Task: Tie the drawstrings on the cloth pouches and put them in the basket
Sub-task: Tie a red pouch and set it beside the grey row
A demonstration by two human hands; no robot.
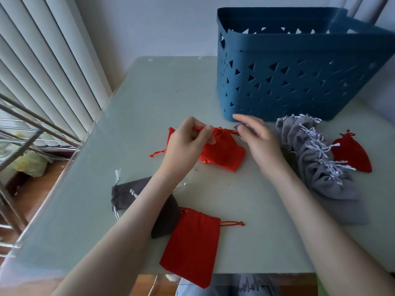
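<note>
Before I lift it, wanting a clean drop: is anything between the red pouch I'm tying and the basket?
Only your right hand and a grey pouch partly under it lie between the red pouch and the basket. The left hand pinches its drawstring.

Red pouch, triangle-patterned blue basket

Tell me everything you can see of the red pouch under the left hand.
The red pouch is soft matte cloth with a shiny red drawstring. Its neck is gathered, pointing toward the basket; its body lies flat on the table between the hands. The left hand pinches the cord at the neck, and one cord end trails left. The right hand hovers open beside it.
</note>
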